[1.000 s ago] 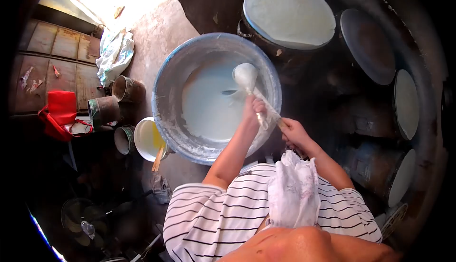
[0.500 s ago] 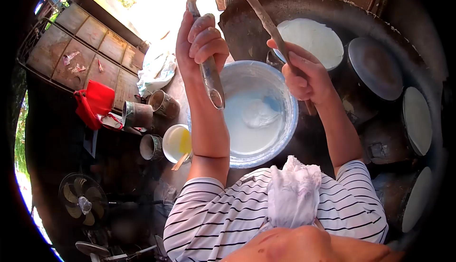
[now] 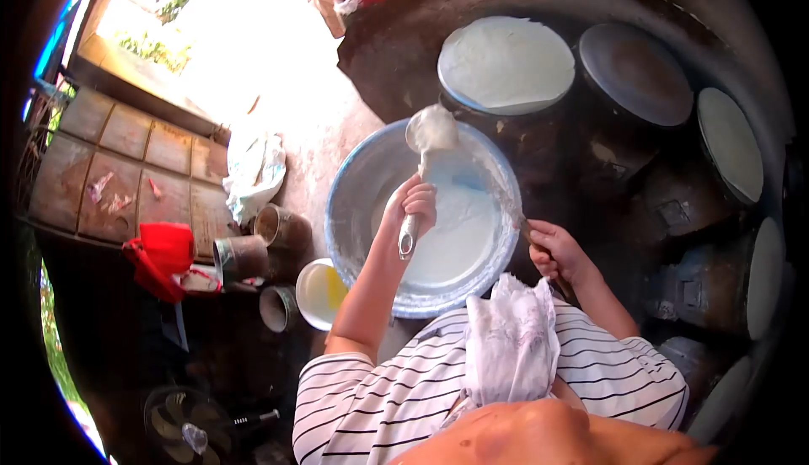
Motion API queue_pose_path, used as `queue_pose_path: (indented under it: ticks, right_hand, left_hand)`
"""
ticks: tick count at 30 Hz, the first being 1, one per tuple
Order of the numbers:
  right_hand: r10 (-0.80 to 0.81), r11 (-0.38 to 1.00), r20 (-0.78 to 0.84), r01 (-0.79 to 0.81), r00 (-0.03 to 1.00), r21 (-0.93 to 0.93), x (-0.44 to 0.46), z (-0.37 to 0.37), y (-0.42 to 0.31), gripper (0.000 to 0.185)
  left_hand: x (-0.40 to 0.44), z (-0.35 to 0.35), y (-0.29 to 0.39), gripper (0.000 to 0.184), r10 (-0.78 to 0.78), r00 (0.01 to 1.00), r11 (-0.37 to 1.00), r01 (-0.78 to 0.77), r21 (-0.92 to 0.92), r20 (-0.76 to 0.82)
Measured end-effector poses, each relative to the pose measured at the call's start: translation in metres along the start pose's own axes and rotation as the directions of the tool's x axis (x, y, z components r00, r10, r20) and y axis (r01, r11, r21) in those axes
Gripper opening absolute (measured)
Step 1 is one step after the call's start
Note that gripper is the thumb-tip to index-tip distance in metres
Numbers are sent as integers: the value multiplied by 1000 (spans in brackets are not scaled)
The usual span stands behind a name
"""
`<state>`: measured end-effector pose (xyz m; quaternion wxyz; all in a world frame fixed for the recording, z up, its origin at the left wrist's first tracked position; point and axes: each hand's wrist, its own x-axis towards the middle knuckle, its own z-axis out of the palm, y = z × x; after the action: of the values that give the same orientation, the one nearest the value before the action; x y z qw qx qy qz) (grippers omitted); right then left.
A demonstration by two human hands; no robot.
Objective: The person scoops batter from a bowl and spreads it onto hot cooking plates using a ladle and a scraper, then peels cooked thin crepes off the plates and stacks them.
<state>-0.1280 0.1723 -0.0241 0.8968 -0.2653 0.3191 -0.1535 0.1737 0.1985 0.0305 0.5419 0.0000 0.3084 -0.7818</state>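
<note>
A large blue-rimmed basin (image 3: 336,221) of white liquid stands in front of my body. Over its left inner part, my left hand (image 3: 415,204) is wrapped round the metal handle of a ladle (image 3: 433,130), whose white-coated bowl hangs at the basin's far side. My right hand (image 3: 554,250) grips a long stick (image 3: 524,226) at the basin's right edge; its far part reaches over the basin, and its tip is hard to make out. Beyond the basin lies a round pan top (image 3: 506,63) covered with a white layer.
Round white-topped pans (image 3: 730,143) and a grey lid (image 3: 636,73) line the curved dark stove (image 3: 396,52). On the left are a white bucket (image 3: 318,295), rusty cans (image 3: 241,259), a red bag (image 3: 164,254), a plastic sack (image 3: 254,174) and a fan (image 3: 187,425).
Both hands, raised high half a second ago, have come down toward the basin with the ladle and stick still held. The ladle bowl is now back in view, and the camera view has shifted.
</note>
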Motion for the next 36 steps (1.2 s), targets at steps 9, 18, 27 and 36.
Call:
queue_pose_path:
  ticks: [9, 18, 27, 36]
  right_hand:
    - [-788, 615, -359, 609, 501, -501, -83, -68, -131, 40]
    - [-816, 560, -577, 237, -4, -794, -145, -237, -46, 43]
    - [-563, 684, -820, 617, 107, -389, -90, -316, -157, 48]
    - [-897, 372, -348, -41, -272, -927, -57, -329, -227, 38]
  left_hand:
    - [212, 57, -151, 24, -590, 804, 725, 489, 484, 71]
    - [407, 59, -265, 34, -727, 680, 639, 722, 267, -97]
    - [533, 18, -267, 36, -304, 886, 341, 443, 829, -349]
    - [635, 30, -239, 43, -275, 953, 45, 144, 989, -126]
